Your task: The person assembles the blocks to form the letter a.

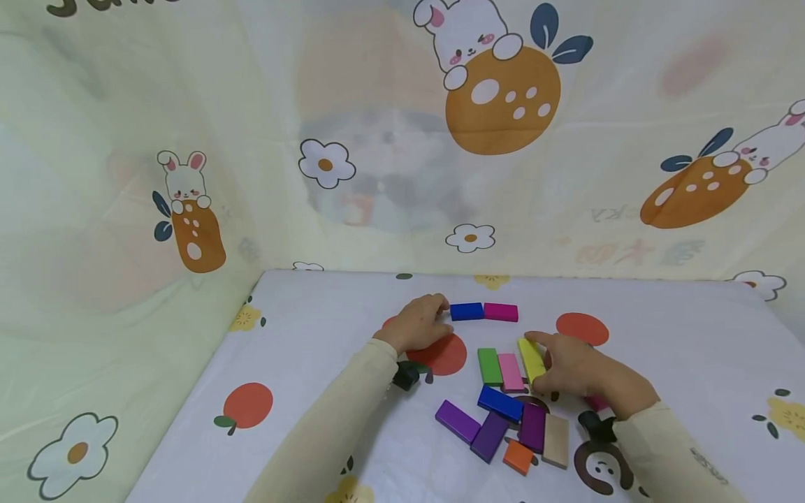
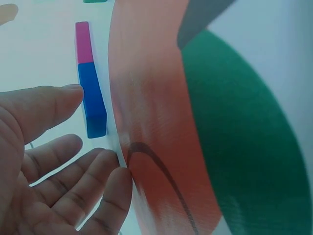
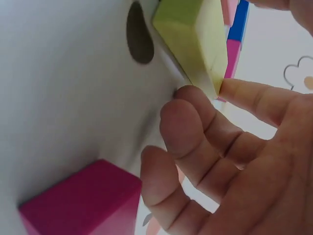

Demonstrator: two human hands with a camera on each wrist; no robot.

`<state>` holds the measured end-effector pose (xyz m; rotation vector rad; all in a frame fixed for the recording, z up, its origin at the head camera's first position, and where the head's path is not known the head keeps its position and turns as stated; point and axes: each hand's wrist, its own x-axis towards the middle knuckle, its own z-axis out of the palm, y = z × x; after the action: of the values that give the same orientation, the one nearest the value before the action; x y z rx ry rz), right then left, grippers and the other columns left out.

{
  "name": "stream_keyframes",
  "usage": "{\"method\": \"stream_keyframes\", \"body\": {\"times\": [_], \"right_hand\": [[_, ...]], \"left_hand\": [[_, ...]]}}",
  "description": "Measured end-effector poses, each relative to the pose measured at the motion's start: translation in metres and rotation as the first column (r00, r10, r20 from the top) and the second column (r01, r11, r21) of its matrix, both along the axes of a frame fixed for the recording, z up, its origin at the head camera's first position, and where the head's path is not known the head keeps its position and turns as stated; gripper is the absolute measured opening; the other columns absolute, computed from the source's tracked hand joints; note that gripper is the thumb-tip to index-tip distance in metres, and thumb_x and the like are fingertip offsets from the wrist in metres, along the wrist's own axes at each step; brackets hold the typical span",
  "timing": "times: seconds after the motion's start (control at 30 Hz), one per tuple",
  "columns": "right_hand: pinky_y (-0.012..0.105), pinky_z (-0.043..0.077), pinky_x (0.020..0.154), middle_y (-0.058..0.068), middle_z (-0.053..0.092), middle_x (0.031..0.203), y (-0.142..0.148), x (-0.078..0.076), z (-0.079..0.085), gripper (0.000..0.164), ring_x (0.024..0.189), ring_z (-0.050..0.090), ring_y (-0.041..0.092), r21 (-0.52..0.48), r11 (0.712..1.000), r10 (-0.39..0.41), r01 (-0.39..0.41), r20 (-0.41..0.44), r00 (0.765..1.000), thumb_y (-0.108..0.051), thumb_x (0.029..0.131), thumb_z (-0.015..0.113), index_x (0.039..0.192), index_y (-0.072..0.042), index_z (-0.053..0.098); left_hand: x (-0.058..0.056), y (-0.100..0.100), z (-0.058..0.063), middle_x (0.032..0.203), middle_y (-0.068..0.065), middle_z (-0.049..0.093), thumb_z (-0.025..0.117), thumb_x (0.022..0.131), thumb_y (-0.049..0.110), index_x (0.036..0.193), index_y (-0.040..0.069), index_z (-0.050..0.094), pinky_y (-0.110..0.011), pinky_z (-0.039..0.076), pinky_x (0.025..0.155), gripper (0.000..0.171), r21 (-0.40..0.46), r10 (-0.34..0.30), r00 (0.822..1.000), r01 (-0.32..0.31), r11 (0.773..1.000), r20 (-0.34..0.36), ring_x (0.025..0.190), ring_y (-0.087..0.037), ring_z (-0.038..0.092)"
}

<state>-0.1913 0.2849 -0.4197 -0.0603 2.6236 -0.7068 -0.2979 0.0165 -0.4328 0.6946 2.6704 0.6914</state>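
Observation:
My left hand [image 1: 416, 325] is at the left end of a blue block [image 1: 466, 311], its fingers loosely spread and nothing held. A magenta block [image 1: 501, 312] lies end to end with the blue one. One left fingertip overlaps the blue block's side [image 2: 93, 100] in the left wrist view. On the right, my hand [image 1: 572, 365] holds a yellow block [image 1: 531, 358] between fingers and thumb. The right wrist view shows a fingertip against the yellow block's edge [image 3: 210, 54]. Beside it lie a pink block [image 1: 511, 372] and a green block [image 1: 489, 367].
Nearer lie a second blue block [image 1: 499, 404], purple blocks [image 1: 458, 421], a beige block [image 1: 556, 440] and an orange block [image 1: 518, 457]. Another magenta block [image 3: 83, 200] sits under my right wrist. Patterned cloth [image 1: 390, 209] hangs behind the table [image 1: 333, 321].

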Motion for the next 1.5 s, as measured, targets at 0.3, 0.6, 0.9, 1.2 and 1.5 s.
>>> {"method": "stream_keyframes", "body": {"times": [0.3,0.6,0.9,1.2,1.5], "right_hand": [[0.035,0.056,0.066,0.015,0.062,0.098,0.005,-0.016,-0.002,0.096,0.089,0.058,0.027,0.005,1.000,-0.030,0.031,-0.074,0.997,-0.022,0.080,0.081,0.158,0.006,0.033],[0.039,0.056,0.075,0.015,0.061,0.097,0.007,-0.029,-0.003,0.096,0.095,0.056,0.030,0.032,0.997,-0.064,0.067,-0.094,0.994,-0.024,0.082,0.079,0.157,0.010,0.030],[0.039,0.054,0.075,0.018,0.062,0.099,0.008,-0.035,-0.003,0.095,0.095,0.056,0.031,0.034,0.998,-0.045,0.048,-0.087,0.995,-0.026,0.084,0.079,0.157,0.010,0.031],[0.035,0.052,0.071,0.018,0.061,0.098,0.008,-0.036,-0.004,0.094,0.093,0.055,0.030,0.023,0.999,-0.040,0.042,-0.088,0.995,-0.024,0.084,0.079,0.157,0.010,0.031],[0.033,0.050,0.068,0.015,0.059,0.095,0.007,-0.036,-0.005,0.094,0.091,0.055,0.029,0.023,0.999,-0.041,0.043,-0.081,0.996,-0.025,0.083,0.079,0.157,0.010,0.031]], "left_hand": [[0.001,0.001,-0.001,0.132,-0.003,0.063,0.070,0.100,0.030,0.141,0.013,0.058,-0.037,0.052,0.102,0.046,-0.020,0.005,1.000,-0.005,1.000,-0.015,0.118,-0.018,0.057],[0.003,0.002,0.002,0.134,-0.002,0.063,0.070,0.100,0.030,0.143,0.014,0.058,-0.037,0.052,0.103,0.047,-0.032,0.006,1.000,-0.007,0.999,-0.006,0.120,-0.018,0.056],[0.004,0.001,0.003,0.136,-0.003,0.064,0.070,0.100,0.029,0.143,0.014,0.060,-0.039,0.052,0.104,0.046,-0.032,-0.014,1.000,0.014,0.999,-0.007,0.123,-0.019,0.056],[0.004,0.001,0.002,0.136,-0.002,0.064,0.069,0.100,0.029,0.143,0.014,0.060,-0.039,0.051,0.105,0.046,-0.043,-0.030,0.999,0.028,0.999,-0.031,0.124,-0.019,0.056],[0.006,0.002,0.004,0.137,-0.002,0.064,0.070,0.100,0.029,0.143,0.016,0.060,-0.040,0.051,0.105,0.047,-0.051,-0.013,1.000,0.012,0.999,-0.017,0.124,-0.020,0.056]]}}
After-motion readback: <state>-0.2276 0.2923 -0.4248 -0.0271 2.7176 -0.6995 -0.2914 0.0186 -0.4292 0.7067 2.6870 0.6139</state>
